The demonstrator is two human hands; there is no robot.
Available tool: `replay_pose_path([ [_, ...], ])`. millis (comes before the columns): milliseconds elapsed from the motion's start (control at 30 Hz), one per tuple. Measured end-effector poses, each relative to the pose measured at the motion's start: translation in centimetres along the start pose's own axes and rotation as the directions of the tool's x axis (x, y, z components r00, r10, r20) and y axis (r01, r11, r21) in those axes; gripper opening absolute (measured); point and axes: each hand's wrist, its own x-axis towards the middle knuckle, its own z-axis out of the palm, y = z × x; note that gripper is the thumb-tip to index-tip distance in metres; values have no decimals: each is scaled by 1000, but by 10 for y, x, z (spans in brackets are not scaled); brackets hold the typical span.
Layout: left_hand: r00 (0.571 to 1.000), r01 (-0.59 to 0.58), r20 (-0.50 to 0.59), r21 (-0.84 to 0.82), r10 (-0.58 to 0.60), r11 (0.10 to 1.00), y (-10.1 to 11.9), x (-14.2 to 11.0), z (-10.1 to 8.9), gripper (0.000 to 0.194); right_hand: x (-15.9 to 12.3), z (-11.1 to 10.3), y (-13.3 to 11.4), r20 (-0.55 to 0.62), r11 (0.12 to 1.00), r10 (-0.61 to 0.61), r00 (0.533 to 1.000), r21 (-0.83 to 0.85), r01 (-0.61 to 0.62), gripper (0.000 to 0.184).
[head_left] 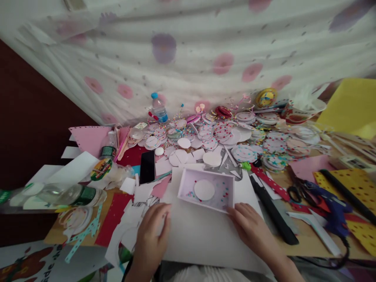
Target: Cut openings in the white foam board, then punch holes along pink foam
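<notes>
A black phone point(147, 167), scissors point(297, 188), a blue glue gun point(331, 205) and water bottles point(159, 107) lie among paper discs point(243, 152).

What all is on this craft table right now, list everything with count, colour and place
paper box: one, white, a white disc inside, centre
white sheet: one, under the box
phone: one, black, left of the box
water bottle: one, clear, blue cap, at the back
paper discs: many, white with coloured dots, behind the box
scissors: one, black handles, right
glue gun: one, blue, far right
curtain: one, white with pink spots, behind
left hand: flat on the sheet
right hand: fingers at the box's near corner
</notes>
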Motion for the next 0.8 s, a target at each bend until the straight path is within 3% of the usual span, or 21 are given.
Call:
replay_pose_path([
  [167,964,-178,201,-2,174,984,31,38,39,34,5,-8,-14,-70,999,-50,996,1,50,36],
  [267,952,-164,271,60,142,985,36,47,59,40,6,-8,-22,-80,998,-54,995,7,55,37],
  [333,950,-122,301,97,87,988,37,46,65,33,5,-4,-26,-39,999,-40,998,25,41,37],
  [467,949,-68,310,18,59,998,36,40,54,9,4,1,-29,63,994,40,997,101,-46,26],
  [600,977,67,215,-246,-13,967,38,36,26,5,11,-9,-36,-66,970,161,985,196,-145,31],
  [700,985,125,159,-397,-65,909,44,34,14,5,26,-19,-46,-104,935,188,977,324,-145,38],
  [800,986,138,153,-483,-71,865,50,30,15,4,44,-24,-54,-81,890,123,989,449,-74,29],
])
